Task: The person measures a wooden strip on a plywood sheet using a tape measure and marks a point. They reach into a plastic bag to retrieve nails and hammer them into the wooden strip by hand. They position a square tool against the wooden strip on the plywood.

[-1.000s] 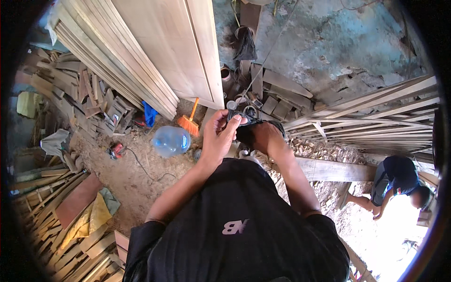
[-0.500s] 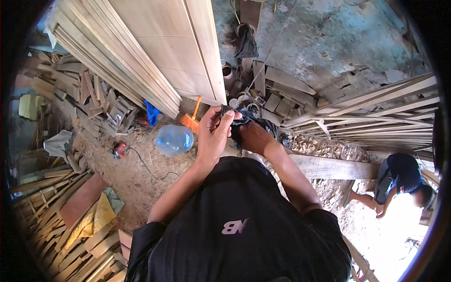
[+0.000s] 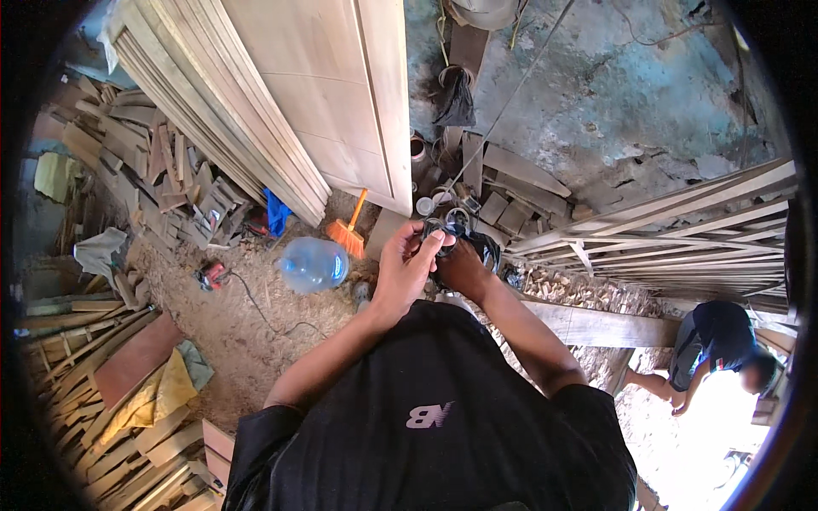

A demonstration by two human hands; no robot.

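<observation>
Both hands met at chest height over one dark crumpled cloth (image 3: 477, 245): the left hand (image 3: 407, 271) pinched its near edge between thumb and fingers, the right hand (image 3: 461, 266) clenched beneath it. Beyond lay one blue water jug (image 3: 313, 264), one orange broom (image 3: 348, 230) and one red power tool (image 3: 210, 274) on the dirt floor (image 3: 247, 332).

Both hands up at chest level, centre frame: left hand (image 3: 403, 271) pinches the top edge of a dark crumpled bag (image 3: 464, 240), right hand (image 3: 463, 266) pushed into it from below, fingers hidden. At 9 o'clock from the hands, a clear blue water jug (image 3: 313, 263) on the sawdust floor w/ an orange broom (image 3: 349, 228) just beside it. Stacked wood panels (image 3: 281, 102) lean at 11 o'clock. Another person (image 3: 720, 345) crouches at 4 o'clock (well apart). Red power tool (image 3: 210, 274) farther left.
</observation>
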